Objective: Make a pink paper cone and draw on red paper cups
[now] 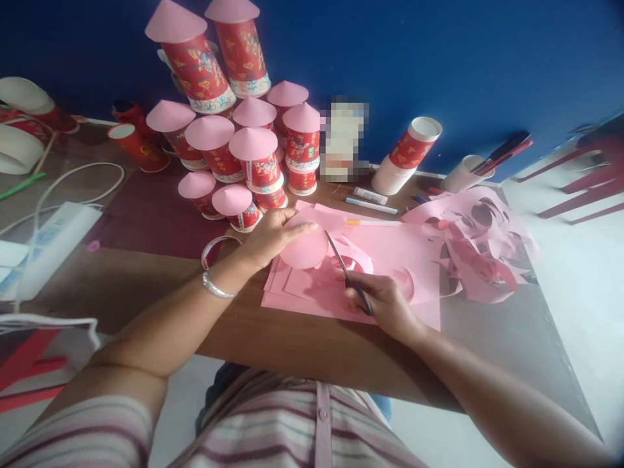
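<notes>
My left hand (273,237) pinches a round piece of pink paper (305,250), thumb on top, over the middle of the table. In my right hand (383,302) is a pair of scissors (359,292) with dark handles, its blades pointing up and left to the paper's right edge. Whether the blades are parted I cannot make out. Beneath both hands lie pink paper sheets (292,296), with a curled pink offcut (358,260) beside the blades.
Red paper cups with pink cone tops (253,146) stand stacked at the back left. Cut pink scraps (487,240) are heaped at right. Markers (373,206), stacked cups (407,156) and a pen cup (468,174) sit near the blue wall. A white power strip (49,250) lies left.
</notes>
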Motion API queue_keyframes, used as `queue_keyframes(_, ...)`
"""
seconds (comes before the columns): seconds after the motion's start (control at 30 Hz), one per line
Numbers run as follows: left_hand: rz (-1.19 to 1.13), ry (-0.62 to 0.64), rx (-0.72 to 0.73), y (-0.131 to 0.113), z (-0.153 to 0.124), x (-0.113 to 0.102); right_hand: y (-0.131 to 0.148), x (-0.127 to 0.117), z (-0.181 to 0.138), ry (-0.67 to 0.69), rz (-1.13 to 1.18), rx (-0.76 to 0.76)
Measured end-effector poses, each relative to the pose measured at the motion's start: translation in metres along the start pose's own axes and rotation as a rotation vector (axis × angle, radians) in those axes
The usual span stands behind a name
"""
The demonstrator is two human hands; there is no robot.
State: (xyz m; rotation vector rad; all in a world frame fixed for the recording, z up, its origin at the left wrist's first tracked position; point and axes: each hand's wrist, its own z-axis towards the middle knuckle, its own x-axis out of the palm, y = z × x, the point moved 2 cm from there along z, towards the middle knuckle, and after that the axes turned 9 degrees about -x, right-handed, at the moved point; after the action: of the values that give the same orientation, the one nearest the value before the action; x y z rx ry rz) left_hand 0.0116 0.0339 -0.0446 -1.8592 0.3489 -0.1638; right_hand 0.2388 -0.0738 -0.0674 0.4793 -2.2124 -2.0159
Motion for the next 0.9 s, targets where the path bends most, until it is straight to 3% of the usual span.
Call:
queue_keyframes(0.53, -0.082, -0.034, 0.055, 0.0067, 0.0016, 0.0019, -0.0026, 0.0009, -0.0017, -0.017, -0.005, 0.02)
queue_keyframes(0.73, -0.117, 0.016, 0.01, 0.0086, 0.0021, 0.0037, -0.007, 0.0007, -0.0015, -0.027, -0.022, 0.015)
queue_keyframes(0.9, -0.034, -0.019, 0.033, 0.0073, 0.002, 0.0035, -0.0081, 0.0, -0.0009, -0.03, -0.051, -0.008)
